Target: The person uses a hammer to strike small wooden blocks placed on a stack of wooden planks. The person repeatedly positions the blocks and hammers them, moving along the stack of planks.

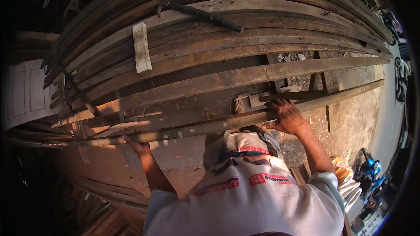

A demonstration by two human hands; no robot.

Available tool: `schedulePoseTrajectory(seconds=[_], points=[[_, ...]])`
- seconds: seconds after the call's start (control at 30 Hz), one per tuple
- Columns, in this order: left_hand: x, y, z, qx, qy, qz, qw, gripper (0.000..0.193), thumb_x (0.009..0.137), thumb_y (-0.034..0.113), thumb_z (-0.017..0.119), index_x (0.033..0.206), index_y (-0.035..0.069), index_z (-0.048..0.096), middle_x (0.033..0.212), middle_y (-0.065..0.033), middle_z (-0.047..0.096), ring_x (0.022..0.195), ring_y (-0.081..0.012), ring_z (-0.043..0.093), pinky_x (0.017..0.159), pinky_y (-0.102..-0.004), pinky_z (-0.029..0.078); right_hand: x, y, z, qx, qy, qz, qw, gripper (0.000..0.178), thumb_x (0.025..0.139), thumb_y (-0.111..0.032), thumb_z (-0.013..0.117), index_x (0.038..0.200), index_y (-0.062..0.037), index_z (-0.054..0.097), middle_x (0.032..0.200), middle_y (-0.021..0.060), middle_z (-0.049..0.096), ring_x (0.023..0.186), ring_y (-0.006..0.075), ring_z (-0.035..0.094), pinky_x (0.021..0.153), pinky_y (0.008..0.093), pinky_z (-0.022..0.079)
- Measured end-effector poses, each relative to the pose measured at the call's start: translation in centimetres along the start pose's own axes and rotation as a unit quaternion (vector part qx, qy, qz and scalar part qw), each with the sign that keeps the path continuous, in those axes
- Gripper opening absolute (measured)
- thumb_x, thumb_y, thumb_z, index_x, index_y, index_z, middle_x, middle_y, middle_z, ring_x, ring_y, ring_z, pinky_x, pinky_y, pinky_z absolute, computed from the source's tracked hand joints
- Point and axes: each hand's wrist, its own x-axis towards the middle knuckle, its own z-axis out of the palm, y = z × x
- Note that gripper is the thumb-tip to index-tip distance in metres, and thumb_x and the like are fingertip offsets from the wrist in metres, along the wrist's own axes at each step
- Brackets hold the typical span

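A long wooden beam [205,127] runs across in front of my body, rising toward the right, with a few small pale patches on its near face. My left hand [138,147] grips its lower edge left of centre; most of the fingers are hidden by the beam. Farther right, my right hand [286,116] is closed over the top, with its fingers on the far side and its thumb on the near side. Just beyond lies another long plank [232,78]. A hammer [201,15] with a dark handle rests across the planks farther back.
Several long planks [188,59] lie side by side ahead. A pale, worn block [141,48] sits across them. A dark bar-like tool [81,89] leans at the left, near a white panelled door [28,89]. Wood scraps [280,96] lie beyond the beam; a blue motorbike [372,170] stands right.
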Motion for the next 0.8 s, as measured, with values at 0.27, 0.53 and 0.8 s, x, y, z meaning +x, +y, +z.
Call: schedulePoseTrajectory(seconds=[0.27,0.53,0.8], points=[[-20.7,-12.2,11.0,0.101,-0.183,-0.277,0.938,0.069,0.107,0.05,0.058,0.157,0.005,0.04,0.155,-0.0148,0.051,0.147,-0.0309,0.047,0.12,-0.0458,0.038,5.6,-8.6,-0.5,-0.018,-0.024,-0.196,0.98,0.088,0.085,-0.063,0.075,0.15,-0.0077,0.052,0.144,0.0226,0.059,0.137,0.0445,0.052,0.12,0.0553,0.036],[-9.5,-8.3,-2.9,-0.129,0.037,-0.22,0.966,0.065,0.107,0.056,0.052,0.144,0.003,0.051,0.147,-0.0208,0.057,0.132,-0.0334,0.058,0.113,-0.0493,0.045,8.3,-9.2,1.3,-0.083,-0.128,-0.106,0.983,0.086,0.085,-0.052,0.081,0.153,-0.0108,0.047,0.142,0.0228,0.061,0.134,0.0418,0.058,0.116,0.0522,0.042],[4.3,0.9,-2.5,-0.086,0.054,-0.057,0.993,0.102,0.094,0.079,0.055,0.157,0.001,0.037,0.152,-0.0192,0.048,0.138,-0.0343,0.049,0.114,-0.0537,0.042,8.4,-11.6,0.0,-0.061,-0.129,-0.071,0.987,0.061,0.084,-0.042,0.079,0.134,-0.0118,0.061,0.106,0.0227,0.076,0.107,0.0436,0.071,0.091,0.0532,0.056]])
